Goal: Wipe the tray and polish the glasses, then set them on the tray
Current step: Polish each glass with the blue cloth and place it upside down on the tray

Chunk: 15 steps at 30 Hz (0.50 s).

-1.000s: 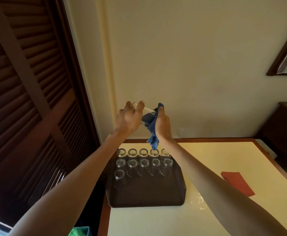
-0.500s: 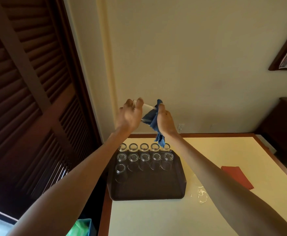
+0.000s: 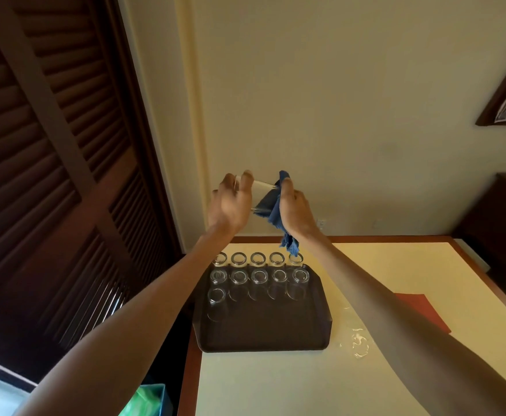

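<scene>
Clear glass (image 3: 257, 193) held up above tray, lying sideways | left hand (image 3: 229, 205) grips its base end | right hand (image 3: 295, 210) pinches blue cloth (image 3: 271, 210) pushed into its mouth | dark tray (image 3: 263, 334) on cream table (image 3: 305, 382) carries eleven upturned glasses (image 3: 257, 276) | red napkin (image 3: 419, 310) to the right

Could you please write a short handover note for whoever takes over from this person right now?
Left hand grips a glass, raised. Right hand holds the blue cloth, pushed into the glass.
Eleven glasses stand in rows on the tray; the front row has one.
Done: those eleven set down.
Left: finish polishing the held glass, then set it in the front row.
</scene>
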{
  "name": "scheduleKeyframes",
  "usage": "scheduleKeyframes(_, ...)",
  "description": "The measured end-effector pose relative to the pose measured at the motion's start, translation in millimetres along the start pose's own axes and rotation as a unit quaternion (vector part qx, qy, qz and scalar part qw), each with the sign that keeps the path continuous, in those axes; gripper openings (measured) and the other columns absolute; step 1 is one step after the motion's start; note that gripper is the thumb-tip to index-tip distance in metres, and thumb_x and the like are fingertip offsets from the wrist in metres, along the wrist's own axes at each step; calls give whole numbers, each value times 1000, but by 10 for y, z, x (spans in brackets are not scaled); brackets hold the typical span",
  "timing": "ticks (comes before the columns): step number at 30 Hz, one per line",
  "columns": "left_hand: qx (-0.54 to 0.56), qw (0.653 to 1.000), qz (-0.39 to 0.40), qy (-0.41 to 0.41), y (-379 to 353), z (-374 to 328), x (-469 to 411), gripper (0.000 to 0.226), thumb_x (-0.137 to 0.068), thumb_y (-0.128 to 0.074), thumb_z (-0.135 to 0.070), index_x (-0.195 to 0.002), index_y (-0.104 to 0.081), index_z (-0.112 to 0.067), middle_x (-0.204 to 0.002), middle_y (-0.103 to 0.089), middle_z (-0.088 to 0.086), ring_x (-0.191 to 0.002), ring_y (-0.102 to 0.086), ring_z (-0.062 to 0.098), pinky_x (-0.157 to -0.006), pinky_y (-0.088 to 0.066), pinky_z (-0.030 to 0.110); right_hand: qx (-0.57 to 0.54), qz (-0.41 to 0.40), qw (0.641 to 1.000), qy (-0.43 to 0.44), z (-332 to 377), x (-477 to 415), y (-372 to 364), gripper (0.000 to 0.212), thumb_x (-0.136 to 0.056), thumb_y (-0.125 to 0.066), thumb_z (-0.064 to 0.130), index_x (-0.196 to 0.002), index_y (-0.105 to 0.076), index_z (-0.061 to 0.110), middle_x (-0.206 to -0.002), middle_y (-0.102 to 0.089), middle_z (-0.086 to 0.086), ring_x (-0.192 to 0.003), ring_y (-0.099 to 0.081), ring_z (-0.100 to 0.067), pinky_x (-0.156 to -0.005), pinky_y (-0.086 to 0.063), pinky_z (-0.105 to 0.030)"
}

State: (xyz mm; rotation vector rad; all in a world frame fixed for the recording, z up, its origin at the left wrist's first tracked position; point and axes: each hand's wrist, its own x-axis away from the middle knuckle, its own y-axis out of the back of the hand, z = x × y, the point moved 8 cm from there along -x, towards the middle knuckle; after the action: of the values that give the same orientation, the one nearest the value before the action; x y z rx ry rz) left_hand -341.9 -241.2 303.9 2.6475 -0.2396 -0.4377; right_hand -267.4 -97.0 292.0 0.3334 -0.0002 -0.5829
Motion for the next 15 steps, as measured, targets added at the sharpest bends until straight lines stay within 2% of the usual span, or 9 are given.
scheduleKeyframes(3,-36,984,-66,-161,159,-185,97,44,-101,-38,-56,-94,-49,-14,-64,-55,-4,-59,-56,22,-58,-45,35,-49,123,981,-143,-103,24,-134,56,-106,-21,44,-81,-53,6,-63,-56,-14,-52,-47,-23,-48,-40,-27)
scheduleKeyframes(4,-40,977,-70,-199,180,-209,132,42,-103,-40,-54,-94,-49,-14,-60,-52,-4,-54,-53,19,-54,-42,32,-59,163,969,-176,-132,62,-177,55,-105,-21,44,-86,-52,3,-60,-54,-13,-46,-42,-22,-42,-36,-26)
scheduleKeyframes(6,-35,972,-70,-221,201,-199,183,41,-103,-39,-52,-96,-49,-13,-59,-52,-2,-52,-53,18,-52,-41,32,-62,182,963,-187,-155,93,-212,56,-104,-21,46,-88,-52,2,-53,-52,-10,-39,-36,-18,-36,-31,-23)
scheduleKeyframes(7,-32,977,-63,-203,188,-180,184,42,-103,-38,-53,-97,-49,-13,-62,-54,-2,-55,-55,18,-54,-42,32,-56,166,970,-170,-137,97,-204,58,-105,-20,47,-85,-52,4,-52,-52,-9,-38,-37,-17,-37,-32,-23)
scheduleKeyframes(9,-12,994,-26,-102,128,-95,115,48,-98,-34,-57,-101,-52,-13,-74,-59,-2,-72,-62,22,-66,-49,35,-15,95,991,-93,-74,64,-144,62,-107,-18,46,-75,-53,6,-52,-54,-5,-42,-45,-16,-45,-38,-24)
scheduleKeyframes(11,10,999,24,26,53,39,50,55,-93,-32,-60,-108,-56,-13,-89,-62,3,-93,-62,30,-78,-49,41,33,41,998,-18,-12,44,-90,59,-109,-18,40,-81,-54,4,-60,-55,-6,-52,-52,-15,-53,-41,-25)
scheduleKeyframes(12,5,998,39,58,33,65,42,55,-94,-32,-60,-111,-56,-14,-95,-62,6,-97,-60,32,-80,-47,41,36,33,999,0,-1,39,-90,58,-109,-17,38,-86,-55,2,-61,-56,-5,-54,-53,-15,-52,-41,-24)
scheduleKeyframes(13,-6,997,41,64,30,56,41,54,-95,-32,-60,-112,-56,-14,-98,-62,8,-97,-60,32,-81,-47,41,25,30,999,4,13,49,-85,58,-109,-17,37,-85,-56,1,-58,-56,-4,-52,-53,-13,-50,-41,-22)
scheduleKeyframes(15,-29,999,6,17,99,-40,47,56,-93,-32,-64,-106,-55,-14,-90,-62,7,-86,-60,29,-77,-49,39,-15,41,998,-40,-1,50,-81,61,-109,-16,39,-72,-53,6,-43,-53,3,-41,-49,-8,-46,-39,-19)
